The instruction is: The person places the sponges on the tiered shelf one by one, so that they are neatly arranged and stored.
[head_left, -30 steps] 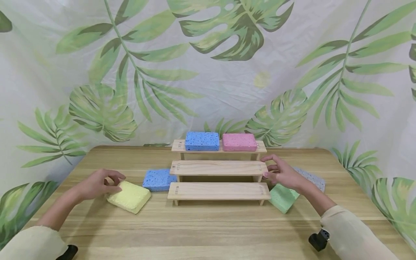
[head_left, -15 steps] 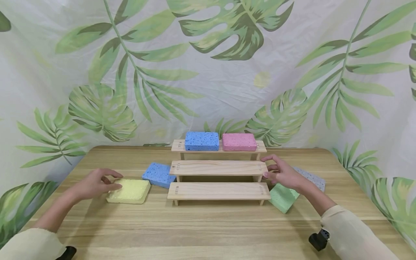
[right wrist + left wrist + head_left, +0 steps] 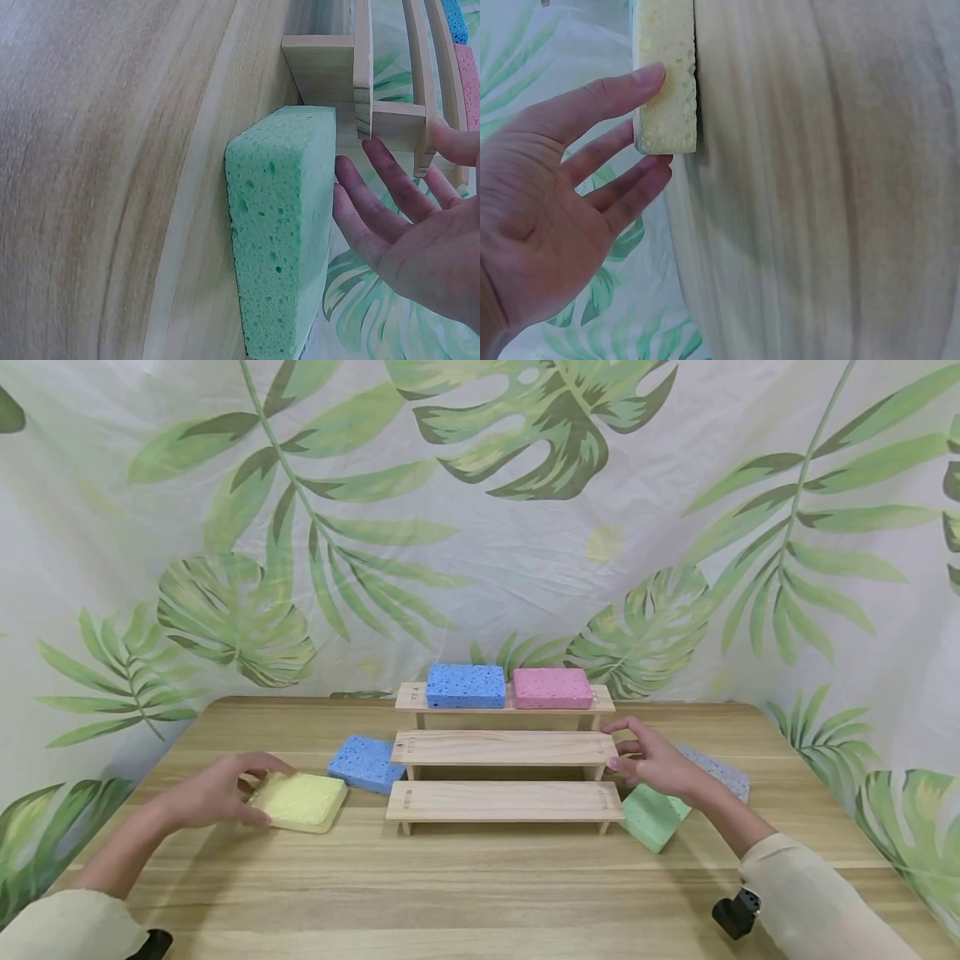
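My left hand [image 3: 243, 793] lies at the near-left edge of a yellow sponge [image 3: 303, 797] that sits flat on the wooden table [image 3: 480, 885]. In the left wrist view its fingers [image 3: 622, 94] are straight and touch the sponge's [image 3: 665, 82] side. My right hand [image 3: 641, 758] rests with relaxed fingers against the right end of the middle step of a three-step wooden rack [image 3: 502, 748]. It hovers over a green sponge [image 3: 651, 817] and holds nothing. The right wrist view shows the open palm [image 3: 405, 232] beside the green sponge [image 3: 285, 225].
The rack's top step carries a blue sponge [image 3: 465, 686] and a pink sponge [image 3: 552, 688]. Another blue sponge [image 3: 366, 762] lies left of the rack, and a grey one [image 3: 720, 768] lies behind my right wrist. A leaf-print cloth hangs behind the table.
The yellow sponge, angled on the table a second ago, now lies square and flat nearer the rack. My left hand slid along its left edge. The right hand stayed put.
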The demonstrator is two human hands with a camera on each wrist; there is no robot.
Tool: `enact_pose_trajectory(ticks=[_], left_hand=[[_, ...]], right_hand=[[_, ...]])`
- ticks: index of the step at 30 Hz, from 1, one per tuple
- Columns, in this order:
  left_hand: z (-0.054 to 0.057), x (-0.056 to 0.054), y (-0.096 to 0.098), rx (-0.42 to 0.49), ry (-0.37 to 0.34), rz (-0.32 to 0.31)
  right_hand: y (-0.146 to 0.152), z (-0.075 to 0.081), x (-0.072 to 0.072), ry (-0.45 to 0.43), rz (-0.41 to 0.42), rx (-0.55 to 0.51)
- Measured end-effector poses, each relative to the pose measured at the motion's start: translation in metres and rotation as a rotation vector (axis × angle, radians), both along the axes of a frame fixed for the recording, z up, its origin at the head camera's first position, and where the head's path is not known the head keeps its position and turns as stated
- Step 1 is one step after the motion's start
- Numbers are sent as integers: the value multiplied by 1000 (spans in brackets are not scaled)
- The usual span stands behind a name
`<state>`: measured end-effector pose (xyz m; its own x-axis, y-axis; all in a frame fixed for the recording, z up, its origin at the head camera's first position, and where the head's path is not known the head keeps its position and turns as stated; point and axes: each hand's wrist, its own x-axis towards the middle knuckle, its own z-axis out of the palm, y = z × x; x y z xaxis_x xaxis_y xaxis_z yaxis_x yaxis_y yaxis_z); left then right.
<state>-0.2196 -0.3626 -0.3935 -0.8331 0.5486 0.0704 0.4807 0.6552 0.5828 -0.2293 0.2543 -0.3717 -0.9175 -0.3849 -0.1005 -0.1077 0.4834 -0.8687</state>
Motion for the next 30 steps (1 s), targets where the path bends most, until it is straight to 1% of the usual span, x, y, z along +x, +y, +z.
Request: enact_pose_trajectory(ticks=[4,8,13,17,21,30], left_hand=[[4,0,-3,29,12,-2],[8,-1,-8,53,28,-25],[13,-2,-10,83,81,-50],[19,-1,-5,87,135,-35],[26,0,3,80,170,-32],[39,-2,21,75,209,-32]], right_hand=[[0,0,0,2,1,2],[0,0,0,3,2,5],[0,1,0,15,17,9],[0,1,0,11,12,8],[-1,1,0,-1,-2,4],[0,0,-1,-9,-5,6]])
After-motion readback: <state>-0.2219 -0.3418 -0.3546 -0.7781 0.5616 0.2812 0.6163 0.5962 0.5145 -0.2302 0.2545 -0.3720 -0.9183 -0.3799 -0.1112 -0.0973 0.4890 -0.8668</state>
